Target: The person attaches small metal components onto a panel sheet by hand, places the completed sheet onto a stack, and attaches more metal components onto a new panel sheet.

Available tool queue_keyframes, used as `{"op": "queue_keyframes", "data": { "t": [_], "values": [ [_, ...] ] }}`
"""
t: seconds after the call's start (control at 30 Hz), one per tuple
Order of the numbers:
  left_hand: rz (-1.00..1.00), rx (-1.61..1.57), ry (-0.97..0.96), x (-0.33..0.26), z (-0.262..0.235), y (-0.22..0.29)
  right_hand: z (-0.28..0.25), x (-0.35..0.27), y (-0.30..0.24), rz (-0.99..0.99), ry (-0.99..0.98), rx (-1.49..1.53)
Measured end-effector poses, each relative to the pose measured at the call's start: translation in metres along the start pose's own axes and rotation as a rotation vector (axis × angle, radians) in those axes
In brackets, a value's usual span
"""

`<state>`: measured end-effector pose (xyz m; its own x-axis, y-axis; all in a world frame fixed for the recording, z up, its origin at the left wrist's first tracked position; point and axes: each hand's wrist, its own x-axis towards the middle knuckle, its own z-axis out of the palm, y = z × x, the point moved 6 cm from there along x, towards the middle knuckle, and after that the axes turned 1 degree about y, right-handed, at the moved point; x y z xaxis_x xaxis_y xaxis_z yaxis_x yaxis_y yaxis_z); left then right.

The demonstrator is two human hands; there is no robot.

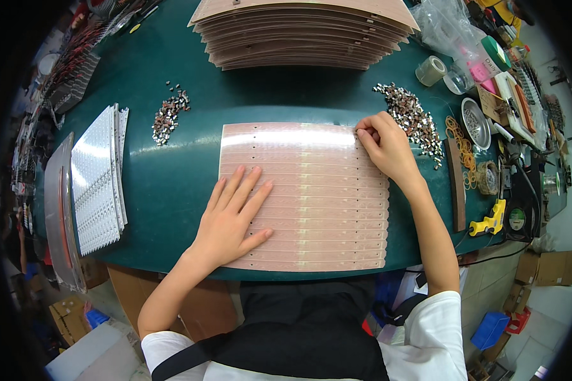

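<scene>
- Head view: one board (305,209), flat on the table (165,216), strips running left-right.
- Left hand (230,216): spread on its left side, grasping nothing.
- Right hand (387,147): fingertips bunched at its far right corner, nearer the right pile (416,120); cannot tell if gripping a piece.
- Two metal-bit piles, counting left pile (166,119).
- One board stack (302,41), farthest.
</scene>
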<state>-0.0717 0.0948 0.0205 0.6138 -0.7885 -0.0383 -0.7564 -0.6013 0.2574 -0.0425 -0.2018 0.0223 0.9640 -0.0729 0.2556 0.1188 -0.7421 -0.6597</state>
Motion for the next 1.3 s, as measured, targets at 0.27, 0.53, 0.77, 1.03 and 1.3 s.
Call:
{"op": "queue_keyframes", "data": {
  "t": [0.27, 0.53, 0.77, 1.03, 1.3],
  "values": [
    [0.005, -0.010, 0.017, 0.000, 0.001, -0.001, 0.001, -0.001, -0.009, -0.153, 0.010, -0.096],
    [-0.008, -0.018, 0.005, -0.002, -0.009, -0.003, -0.012, 0.018, 0.001, -0.030, -0.123, -0.009],
    [-0.091, -0.087, 0.416, 0.008, -0.053, -0.063, -0.031, 0.065, 0.046, -0.183, 0.143, -0.534],
    [-0.417, 0.249, 0.622, -0.004, -0.058, -0.184, -0.023, 0.036, 0.017, 0.039, 0.029, -0.011],
    [-0.344, -0.099, 0.677, 0.022, -0.049, -0.166, -0.018, -0.019, -0.006, 0.127, 0.060, 0.114]
  ]
}}
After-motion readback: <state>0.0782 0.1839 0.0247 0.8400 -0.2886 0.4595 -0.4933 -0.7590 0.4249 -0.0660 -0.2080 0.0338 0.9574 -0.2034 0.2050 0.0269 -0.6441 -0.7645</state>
